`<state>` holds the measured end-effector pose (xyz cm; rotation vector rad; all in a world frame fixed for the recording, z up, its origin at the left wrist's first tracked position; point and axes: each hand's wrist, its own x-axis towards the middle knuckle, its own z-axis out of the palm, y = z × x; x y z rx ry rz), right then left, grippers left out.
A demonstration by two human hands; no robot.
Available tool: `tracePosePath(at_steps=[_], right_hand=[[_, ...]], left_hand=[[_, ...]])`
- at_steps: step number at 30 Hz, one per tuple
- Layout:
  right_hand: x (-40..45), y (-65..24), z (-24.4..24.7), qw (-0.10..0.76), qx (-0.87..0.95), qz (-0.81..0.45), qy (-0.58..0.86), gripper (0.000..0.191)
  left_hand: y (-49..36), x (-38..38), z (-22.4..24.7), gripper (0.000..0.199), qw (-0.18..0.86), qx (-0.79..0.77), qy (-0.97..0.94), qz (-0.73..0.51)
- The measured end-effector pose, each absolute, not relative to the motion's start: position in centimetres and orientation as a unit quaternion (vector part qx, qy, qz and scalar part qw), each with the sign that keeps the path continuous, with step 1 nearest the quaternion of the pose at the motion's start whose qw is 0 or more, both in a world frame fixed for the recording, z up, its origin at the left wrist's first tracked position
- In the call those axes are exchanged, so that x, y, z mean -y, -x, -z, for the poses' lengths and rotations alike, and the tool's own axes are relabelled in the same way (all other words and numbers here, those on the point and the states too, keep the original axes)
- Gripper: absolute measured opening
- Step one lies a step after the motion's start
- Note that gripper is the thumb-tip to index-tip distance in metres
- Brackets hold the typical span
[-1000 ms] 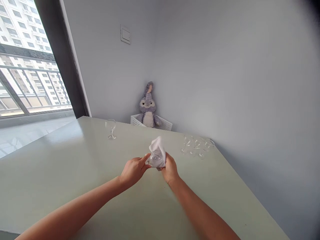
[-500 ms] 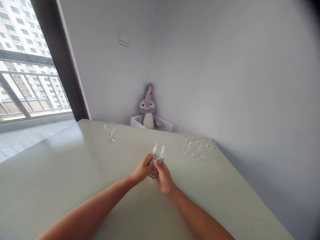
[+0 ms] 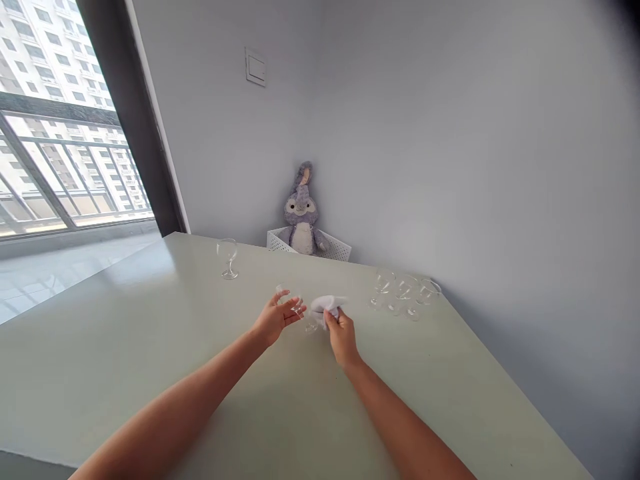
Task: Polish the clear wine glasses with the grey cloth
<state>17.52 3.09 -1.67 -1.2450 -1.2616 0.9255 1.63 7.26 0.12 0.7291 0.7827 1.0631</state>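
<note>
My left hand is closed around a clear stemmed wine glass, fingers about its bowl. The glass lies tilted, its bowl toward the upper left and its foot pointing lower right toward my other hand. In my right hand a crumpled white cloth is pinched between thumb and fingers. The cloth is just beside the glass's foot; whether they touch I cannot tell. Part of the bowl is hidden behind my left fingers.
On the pale table, one stemmed glass stands at the far left. Three more glasses stand close together near the right edge. Behind the table, a plush rabbit sits in a white basket against the wall.
The glass has gone from upright to tilted, held in my left hand alone. My right hand has drawn the cloth off it to the right, and my hands are apart. The view shifted slightly.
</note>
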Motion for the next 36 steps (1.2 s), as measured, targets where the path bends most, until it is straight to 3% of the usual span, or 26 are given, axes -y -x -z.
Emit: tracePosePath(at_steps=[3, 6, 13, 16, 21, 25, 30, 36], right_hand=[[-2.2, -17.1, 1.4, 0.432, 0.74, -0.179, 0.484, 0.022], [-1.1, -16.1, 1.7, 0.331, 0.837, -0.037, 0.434, 0.025], [0.1, -15.1, 3.1, 0.237, 0.878, -0.005, 0.415, 0.029], [1.0, -15.2, 1.7, 0.242, 0.885, -0.02, 0.398, 0.044], [0.8, -15.5, -1.3, 0.318, 0.811, -0.012, 0.49, 0.034], [-1.7, -16.0, -1.6, 0.283, 0.757, 0.015, 0.588, 0.033], [-4.0, -17.5, 0.2, 0.238, 0.752, -0.056, 0.612, 0.021], [-5.6, -22.8, 2.0, 0.339, 0.6, -0.137, 0.712, 0.021]], left_hand=[[-1.4, -7.6, 0.0, 0.035, 0.729, -0.358, -0.291, -0.506], [-1.0, -8.1, -0.2, 0.026, 0.714, -0.366, -0.269, -0.533], [1.1, -9.8, -1.2, 0.02, 0.719, -0.342, -0.153, -0.586], [1.7, -10.1, -1.1, 0.024, 0.668, -0.319, -0.226, -0.633], [0.2, -8.3, -0.8, 0.053, 0.59, -0.341, -0.347, -0.644], [-2.4, -5.2, -1.1, 0.062, 0.607, -0.324, -0.441, -0.577], [-4.2, -3.0, -0.8, 0.067, 0.591, -0.328, -0.541, -0.501], [-3.3, -5.1, 2.7, 0.054, 0.469, -0.458, -0.591, -0.47]])
